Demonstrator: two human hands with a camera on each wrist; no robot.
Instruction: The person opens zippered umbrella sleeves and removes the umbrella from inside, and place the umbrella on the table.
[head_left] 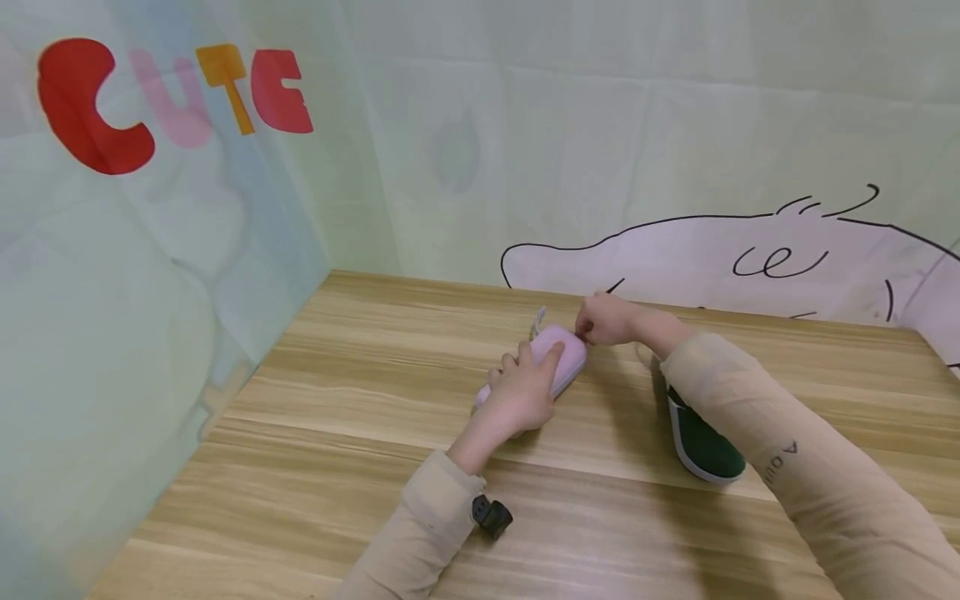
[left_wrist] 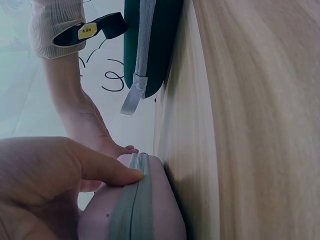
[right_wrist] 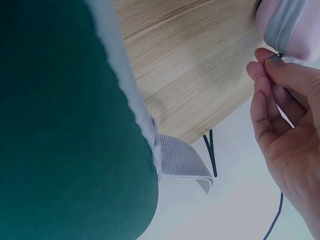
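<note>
A pink case (head_left: pixel 572 357) with a grey zipper (left_wrist: pixel 132 210) lies at an angle on the wooden table. My left hand (head_left: pixel 517 398) holds it from above, fingers over the top and the thumb pressed along the zipper band. At the case's far end, my right hand (head_left: pixel 611 319) pinches the small zipper pull (right_wrist: pixel 274 58) between thumb and index finger. The zipper looks closed along the stretch visible in the left wrist view. A grey loop (head_left: pixel 537 320) sticks out at the case's far left side.
Under my right forearm lies a dark green case (head_left: pixel 708 446) with a whitish zipper edge and a grey fabric tab (right_wrist: pixel 182 157). Wood-grain table (head_left: pixel 337 375) surrounds both cases. Behind stands a pale printed backdrop (head_left: pixel 562 150). A black wrist strap (head_left: pixel 492 517) sits at my left cuff.
</note>
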